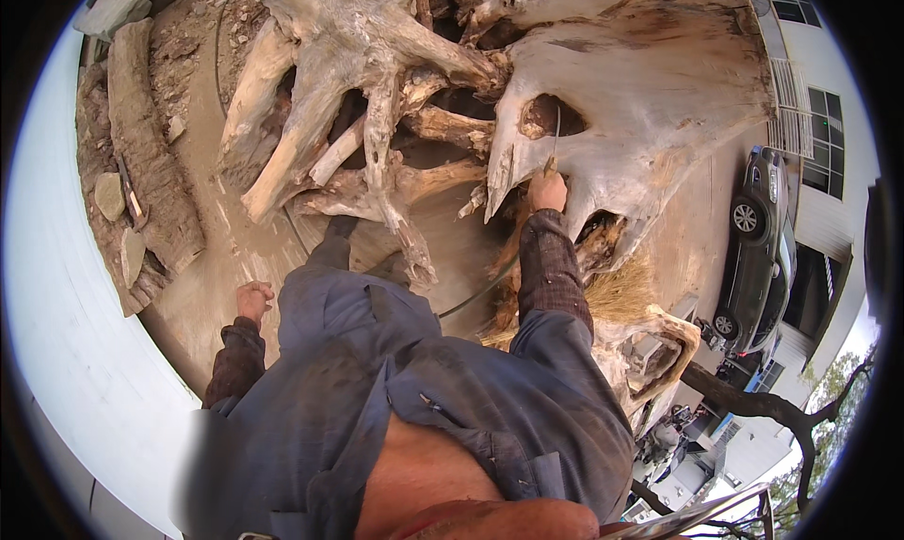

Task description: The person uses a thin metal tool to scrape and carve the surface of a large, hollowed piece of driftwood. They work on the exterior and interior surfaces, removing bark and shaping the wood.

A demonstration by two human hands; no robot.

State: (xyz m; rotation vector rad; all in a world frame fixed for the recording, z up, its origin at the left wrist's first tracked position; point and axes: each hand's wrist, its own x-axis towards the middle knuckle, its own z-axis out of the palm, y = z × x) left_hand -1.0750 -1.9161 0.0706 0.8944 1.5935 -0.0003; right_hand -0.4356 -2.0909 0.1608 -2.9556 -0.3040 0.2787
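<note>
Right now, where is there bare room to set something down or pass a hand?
Bare ground lies between the brown log and the left hand. The broad pale wood right of the hole looks uncluttered, though its slope is unclear. It is crowded among the tangled roots and at the hole, where the right hand holds a thin tool.

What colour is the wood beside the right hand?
The wood is mostly pale grey-tan; head view.
</note>
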